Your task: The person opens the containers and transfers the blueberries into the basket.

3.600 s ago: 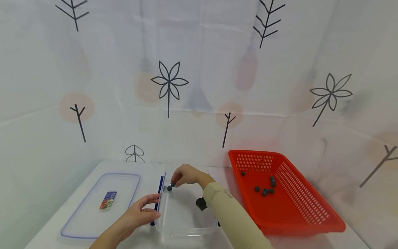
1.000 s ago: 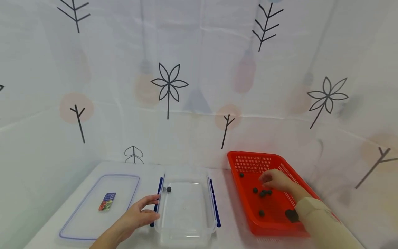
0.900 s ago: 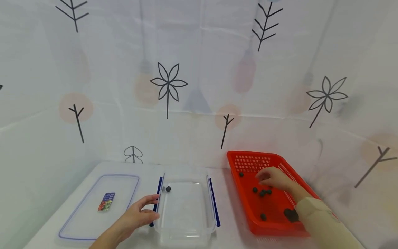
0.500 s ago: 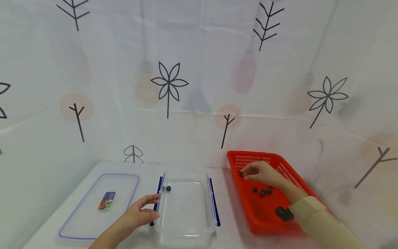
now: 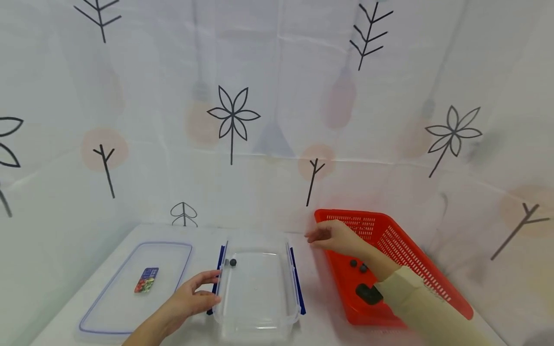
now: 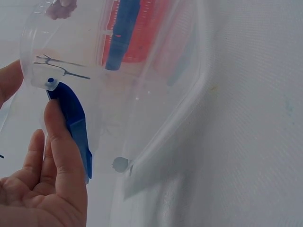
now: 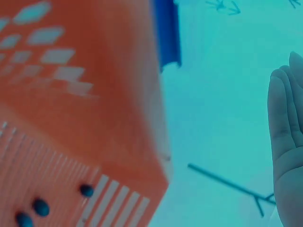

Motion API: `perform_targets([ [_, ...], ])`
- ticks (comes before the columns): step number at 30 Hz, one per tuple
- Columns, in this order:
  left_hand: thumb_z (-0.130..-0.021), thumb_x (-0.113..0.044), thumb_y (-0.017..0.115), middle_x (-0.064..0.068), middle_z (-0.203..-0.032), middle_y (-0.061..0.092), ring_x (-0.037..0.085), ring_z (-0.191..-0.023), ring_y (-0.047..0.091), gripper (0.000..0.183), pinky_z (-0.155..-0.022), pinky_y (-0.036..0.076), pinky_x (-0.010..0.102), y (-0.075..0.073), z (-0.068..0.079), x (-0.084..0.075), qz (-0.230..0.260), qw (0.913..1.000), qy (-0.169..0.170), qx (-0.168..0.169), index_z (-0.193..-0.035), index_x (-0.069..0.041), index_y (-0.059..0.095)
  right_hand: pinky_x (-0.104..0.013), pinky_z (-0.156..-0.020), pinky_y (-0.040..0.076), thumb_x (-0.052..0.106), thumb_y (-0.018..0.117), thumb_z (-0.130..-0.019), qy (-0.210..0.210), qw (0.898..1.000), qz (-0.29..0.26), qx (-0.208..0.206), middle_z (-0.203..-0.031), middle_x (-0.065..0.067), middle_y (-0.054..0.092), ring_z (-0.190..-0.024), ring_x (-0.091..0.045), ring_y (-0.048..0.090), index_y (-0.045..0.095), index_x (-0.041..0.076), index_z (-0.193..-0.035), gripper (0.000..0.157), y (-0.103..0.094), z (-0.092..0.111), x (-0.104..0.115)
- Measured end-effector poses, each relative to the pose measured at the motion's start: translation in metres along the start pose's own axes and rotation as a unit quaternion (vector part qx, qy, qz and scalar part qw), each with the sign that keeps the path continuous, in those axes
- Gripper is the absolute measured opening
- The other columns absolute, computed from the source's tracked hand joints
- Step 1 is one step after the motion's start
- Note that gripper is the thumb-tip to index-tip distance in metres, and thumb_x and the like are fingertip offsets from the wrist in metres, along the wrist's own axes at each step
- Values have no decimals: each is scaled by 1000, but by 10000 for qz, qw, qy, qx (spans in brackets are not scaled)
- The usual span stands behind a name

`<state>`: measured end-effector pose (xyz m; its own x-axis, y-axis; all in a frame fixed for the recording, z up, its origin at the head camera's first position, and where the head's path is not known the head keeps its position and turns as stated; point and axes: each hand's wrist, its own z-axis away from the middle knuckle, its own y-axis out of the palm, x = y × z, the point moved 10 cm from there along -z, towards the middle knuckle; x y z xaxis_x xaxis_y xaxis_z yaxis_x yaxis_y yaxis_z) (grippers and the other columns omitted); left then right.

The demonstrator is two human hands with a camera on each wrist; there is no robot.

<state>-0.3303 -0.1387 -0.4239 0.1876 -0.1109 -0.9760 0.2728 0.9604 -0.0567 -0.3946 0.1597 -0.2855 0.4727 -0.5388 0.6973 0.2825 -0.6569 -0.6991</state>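
A clear plastic box (image 5: 257,288) with blue side latches stands open in the middle of the head view. Inside, near its far left corner, lies one blueberry (image 5: 233,263). My left hand (image 5: 188,300) rests relaxed at the left wall, a finger against the blue latch (image 6: 75,127) in the left wrist view. My right hand (image 5: 335,236) hovers over the left rim of the red basket (image 5: 407,240), thumb and fingers close together. I cannot tell whether a berry sits between them. Several dark blueberries (image 7: 41,207) lie in the basket; the right forearm hides part of it.
Left of the box lies its clear lid (image 5: 130,307) with a purple edge and a fruit label (image 5: 146,280). A patterned white cloth (image 5: 268,120) hangs behind the white table (image 5: 201,245).
My right hand was inside the clear box, then over the berries in the red basket; now it has moved left to the basket's rim. My left hand stayed by the box.
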Motion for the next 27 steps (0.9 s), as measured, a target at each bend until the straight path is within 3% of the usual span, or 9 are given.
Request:
perform_targets([
  [8, -80, -13, 73, 19, -132, 40, 22, -94, 53, 68, -82, 49, 40, -2, 0, 1, -64, 9999, -47, -86, -138, -4, 39, -28, -75, 52, 9, 66, -86, -540, 9973, -388, 296, -95, -5, 68, -86, -17, 65, 67, 5, -106, 20, 29, -22, 27],
  [18, -80, -13, 73, 19, -133, 39, 22, -94, 53, 68, -83, 49, 39, -1, -1, 2, 0, 10000, -57, -46, -138, -4, 39, -26, -76, 52, 12, 67, -86, -601, 9962, -387, 493, -93, 0, 68, -85, -13, 64, 68, 10, -104, 18, 63, -46, 44],
  [27, -80, -15, 74, 18, -133, 40, 22, -94, 53, 68, -83, 49, 40, -3, -4, 6, -35, 9999, -93, -122, -138, -5, 40, -26, -77, 51, 7, 67, -85, -686, 9928, -678, 709, -92, -2, 67, -84, -14, 63, 68, 7, -104, 19, 89, -65, 59],
])
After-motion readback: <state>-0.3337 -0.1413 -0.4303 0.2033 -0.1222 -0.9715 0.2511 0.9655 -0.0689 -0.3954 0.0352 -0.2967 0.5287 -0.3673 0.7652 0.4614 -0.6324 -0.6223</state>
